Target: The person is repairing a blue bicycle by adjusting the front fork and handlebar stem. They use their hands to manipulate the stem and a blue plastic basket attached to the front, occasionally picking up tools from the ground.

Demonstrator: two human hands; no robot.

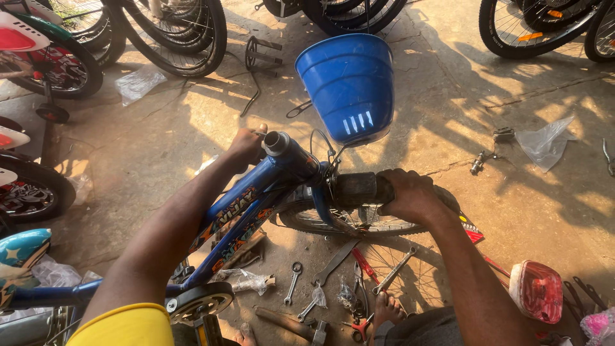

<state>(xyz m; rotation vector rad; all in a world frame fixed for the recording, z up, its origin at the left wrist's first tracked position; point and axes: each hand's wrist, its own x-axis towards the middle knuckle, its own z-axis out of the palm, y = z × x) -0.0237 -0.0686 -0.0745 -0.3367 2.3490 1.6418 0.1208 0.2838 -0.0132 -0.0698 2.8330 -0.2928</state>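
Small blue bike lies across the middle of the view, head tube up, front wheel just below the grip. Left hand is closed around the top of the head tube. Right hand is wrapped tight on the black grip. A blue plastic basket hangs off the front, just above the grip.

Judged handling: steel frame, stiff, moderately heavy for its size, painted tube a bit slick. Rubber grip gives good purchase. The front end likely swivels at the head tube, so a hold at both tube and grip keeps it steady. Basket looks light and flexible, poor place to hold. Spokes are thin, avoid them.

Floor is rough cracked concrete, dusty, patchy sunlight. Below the wheel lie spanners, pliers and plastic scraps; a red lamp cover sits to the wheel's right. Bare foot is among the tools. More bikes stand beyond the basket, and more left of the frame. Room is tight.
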